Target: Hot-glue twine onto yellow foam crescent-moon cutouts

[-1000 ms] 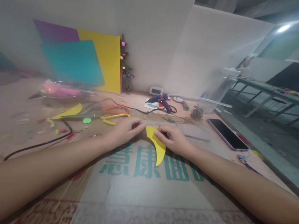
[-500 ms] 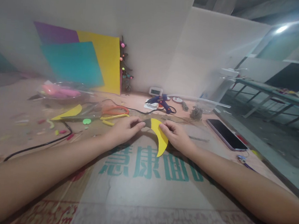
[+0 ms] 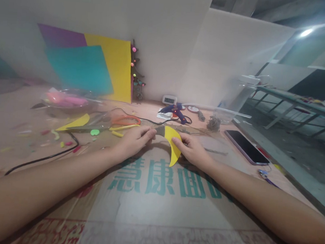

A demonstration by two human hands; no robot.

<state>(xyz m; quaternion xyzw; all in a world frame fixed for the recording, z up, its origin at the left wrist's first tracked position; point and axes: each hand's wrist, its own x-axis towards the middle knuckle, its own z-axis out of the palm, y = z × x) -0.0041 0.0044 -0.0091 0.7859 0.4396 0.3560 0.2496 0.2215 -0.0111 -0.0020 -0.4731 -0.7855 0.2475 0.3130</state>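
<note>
Between my hands, above the printed cardboard, is a curved yellow crescent-shaped piece (image 3: 173,150), thin like card or foam, with a dark grey part (image 3: 160,130) at its left end. My left hand (image 3: 138,139) pinches the grey end between thumb and fingers. My right hand (image 3: 191,148) grips the yellow part from the right, thumb on its near face and fingers behind it. The pointed yellow tip hangs down toward the cardboard. Just left of my left hand lie orange-handled scissors (image 3: 126,120) and yellow-handled pliers or another cutter (image 3: 117,134).
A blue glue gun (image 3: 174,111) lies behind my hands, near a small white clock (image 3: 169,100). A phone (image 3: 246,146) is on the right. Another yellow piece (image 3: 75,123), scraps and a black cord (image 3: 42,159) lie left. Coloured sheets (image 3: 78,69) lean against the wall.
The yellow piece has shifted slightly up and left, its tip turning a little. My right thumb sits lower on it, and my left hand has drawn back slightly left.
</note>
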